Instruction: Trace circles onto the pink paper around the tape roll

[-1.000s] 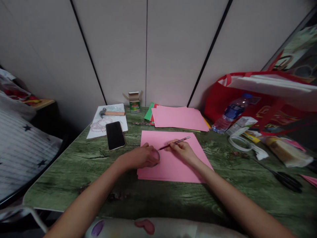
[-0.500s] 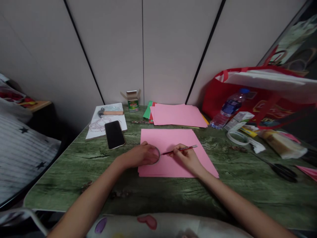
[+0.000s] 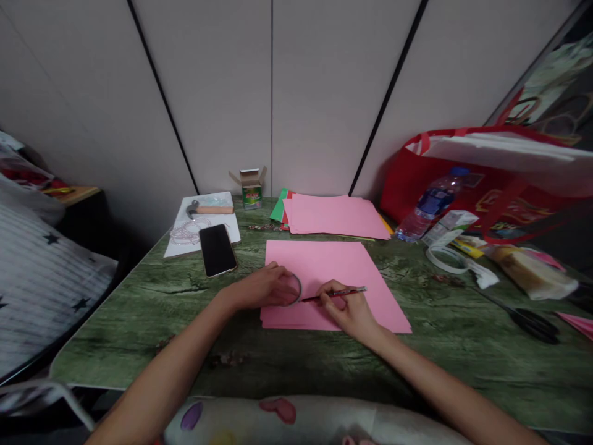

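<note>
Pink paper sheets (image 3: 333, 266) lie stacked in front of me. On their left part my left hand (image 3: 269, 287) presses down a round, grey-rimmed ring (image 3: 300, 288), its fingers covering most of it. Pink shows inside the rim; whether it is hollow or clear I cannot tell. My right hand (image 3: 348, 308) grips a dark red pencil (image 3: 340, 293), tilted low over the paper. The pencil's tip is at the ring's lower right edge.
Behind are more pink sheets (image 3: 336, 216) and a small green box (image 3: 251, 193). Leftward lie a phone (image 3: 217, 250) and a hammer (image 3: 210, 209). To the right are a bottle (image 3: 430, 204), a tape roll (image 3: 447, 259), black-handled scissors (image 3: 532, 324) and a red bag (image 3: 403, 179).
The pencil tip has slid down along the ring's right edge, and my right hand has shifted slightly downward with it. My left hand still holds the ring on the paper.
</note>
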### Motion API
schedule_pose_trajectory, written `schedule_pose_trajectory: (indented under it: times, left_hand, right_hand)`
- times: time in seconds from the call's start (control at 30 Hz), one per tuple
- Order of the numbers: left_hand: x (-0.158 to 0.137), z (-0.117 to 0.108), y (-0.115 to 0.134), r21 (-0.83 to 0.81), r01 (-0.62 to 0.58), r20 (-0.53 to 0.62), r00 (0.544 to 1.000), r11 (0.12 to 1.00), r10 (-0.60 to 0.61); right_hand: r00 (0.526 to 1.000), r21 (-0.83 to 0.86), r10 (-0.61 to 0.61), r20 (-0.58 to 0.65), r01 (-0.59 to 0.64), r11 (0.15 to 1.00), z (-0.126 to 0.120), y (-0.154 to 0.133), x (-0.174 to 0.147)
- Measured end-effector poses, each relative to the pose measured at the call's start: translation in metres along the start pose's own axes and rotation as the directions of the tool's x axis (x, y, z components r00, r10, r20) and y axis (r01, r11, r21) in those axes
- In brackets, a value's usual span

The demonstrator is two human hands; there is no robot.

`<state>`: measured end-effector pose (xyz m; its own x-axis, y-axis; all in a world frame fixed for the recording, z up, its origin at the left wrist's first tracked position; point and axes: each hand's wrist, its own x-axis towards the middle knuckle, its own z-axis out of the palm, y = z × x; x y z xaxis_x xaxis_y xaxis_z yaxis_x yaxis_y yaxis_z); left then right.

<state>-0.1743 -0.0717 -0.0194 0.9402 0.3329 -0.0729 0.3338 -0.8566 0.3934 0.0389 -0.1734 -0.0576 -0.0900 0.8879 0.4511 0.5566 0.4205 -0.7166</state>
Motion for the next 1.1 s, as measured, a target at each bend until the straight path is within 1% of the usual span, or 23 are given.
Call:
schedule_pose_trajectory:
  times: [0.13,0.27,0.37,0.47,0.63,0.77,0.9,1.1]
  left_hand:
    - [-0.001,0.001,-0.002,0.021,-0.022,-0.021,1.0,1.0,0.022]
    - [-0.001,0.001,-0.001,0.011,-0.021,-0.017,1.0,1.0,0.021]
    - [-0.002,0.001,-0.002,0.001,-0.011,-0.007,1.0,1.0,0.011]
    - [-0.001,0.002,-0.004,0.01,-0.013,0.0,1.0,1.0,0.013]
    - [-0.001,0.004,-0.007,0.008,-0.029,0.002,1.0,1.0,0.029]
    - [0.0,0.003,-0.006,-0.005,-0.023,-0.002,1.0,1.0,0.023]
    - [0.0,0.003,-0.007,-0.032,-0.013,-0.006,1.0,0.999,0.012]
    - [0.001,0.004,-0.009,-0.05,-0.008,0.005,1.0,0.999,0.008]
  right_hand:
    - [0.987,0.019,-0.145,0.066,0.144,0.989,0.009,-0.012,-0.006]
    - [0.938,-0.003,-0.314,0.149,0.318,0.948,0.013,-0.023,-0.01]
    - [0.91,-0.014,-0.368,0.19,0.377,0.926,0.013,-0.026,-0.01]
    - [0.912,-0.014,-0.36,0.198,0.369,0.929,0.012,-0.024,-0.009]
    - [0.929,-0.013,-0.334,0.159,0.34,0.94,0.006,-0.016,-0.008]
    - [0.957,-0.029,-0.263,0.124,0.268,0.963,-0.003,-0.009,-0.005]
    - [0.974,-0.051,-0.206,0.094,0.211,0.976,-0.01,-0.001,-0.001]
    - [0.973,-0.089,-0.215,0.077,0.222,0.971,-0.014,0.007,0.003]
